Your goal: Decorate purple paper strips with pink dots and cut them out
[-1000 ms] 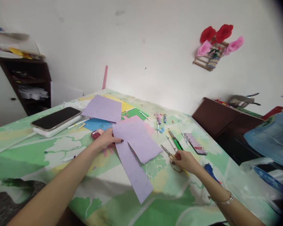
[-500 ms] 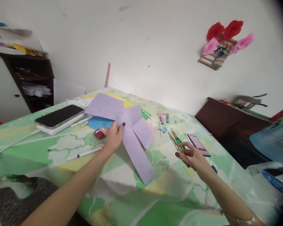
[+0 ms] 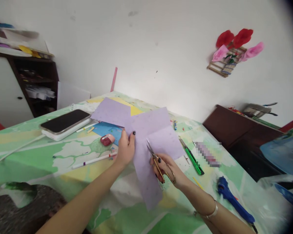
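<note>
A large piece of purple paper point(image 3: 151, 125) with several flaps is raised over the table. My left hand point(image 3: 127, 146) pinches its middle, with the thumb on top and the other fingers partly behind it. In my right hand point(image 3: 164, 167) are gold-handled scissors point(image 3: 153, 152), their narrow blades pointing up and left in front of the paper. The blades look nearly closed. One long flap hangs down between my hands toward the near side of the table.
On the patterned tablecloth point(image 3: 88, 180) lie a green cutter point(image 3: 193, 159), a blue glue gun point(image 3: 234, 201), a white marker point(image 3: 95, 160) and a dark red object point(image 3: 107, 139). A phone point(image 3: 65, 121) rests on a white box at the left. Blue paper point(image 3: 107, 129) lies under the purple paper.
My right hand has lifted the scissors from beside the cutter and moved left to the purple paper. The paper's right flaps have spread and shifted right.
</note>
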A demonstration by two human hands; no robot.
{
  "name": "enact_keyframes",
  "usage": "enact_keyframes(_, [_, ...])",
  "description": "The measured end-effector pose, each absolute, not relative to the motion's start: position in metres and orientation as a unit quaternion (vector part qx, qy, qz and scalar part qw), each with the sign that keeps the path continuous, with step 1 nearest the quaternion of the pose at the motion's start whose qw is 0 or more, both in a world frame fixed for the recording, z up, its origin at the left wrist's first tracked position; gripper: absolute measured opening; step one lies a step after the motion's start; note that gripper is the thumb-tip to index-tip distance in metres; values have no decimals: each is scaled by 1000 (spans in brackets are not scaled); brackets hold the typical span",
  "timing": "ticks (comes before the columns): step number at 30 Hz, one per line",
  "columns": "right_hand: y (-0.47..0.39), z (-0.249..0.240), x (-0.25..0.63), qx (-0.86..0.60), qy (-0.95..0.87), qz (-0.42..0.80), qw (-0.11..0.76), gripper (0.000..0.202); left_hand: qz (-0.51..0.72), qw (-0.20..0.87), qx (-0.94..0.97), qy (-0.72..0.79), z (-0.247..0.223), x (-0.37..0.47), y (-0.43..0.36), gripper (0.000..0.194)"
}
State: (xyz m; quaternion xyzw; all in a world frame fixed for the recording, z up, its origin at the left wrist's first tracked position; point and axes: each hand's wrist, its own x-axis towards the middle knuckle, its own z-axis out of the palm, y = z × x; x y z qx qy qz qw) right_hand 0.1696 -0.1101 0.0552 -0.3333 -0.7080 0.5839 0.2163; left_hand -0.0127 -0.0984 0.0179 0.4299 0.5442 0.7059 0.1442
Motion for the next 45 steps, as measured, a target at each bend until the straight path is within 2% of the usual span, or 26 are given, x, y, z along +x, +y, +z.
enact_keyframes(8, [-94, 44, 156, -326, -717, 572, 229, 46, 711, 184, 423, 531, 17, -6, -98, 20])
enact_keyframes(21, [-80, 30, 144, -311, -789, 449, 282, 45, 700, 172, 420, 551, 18, -3, -99, 18])
enact_keyframes(32, [-74, 19, 137, -296, -754, 496, 313, 44, 697, 151, 411, 569, 10, -4, -95, 17])
enact_keyframes(45, [-74, 17, 134, -324, -754, 473, 321, 46, 684, 142, 415, 583, 12, -4, -96, 24])
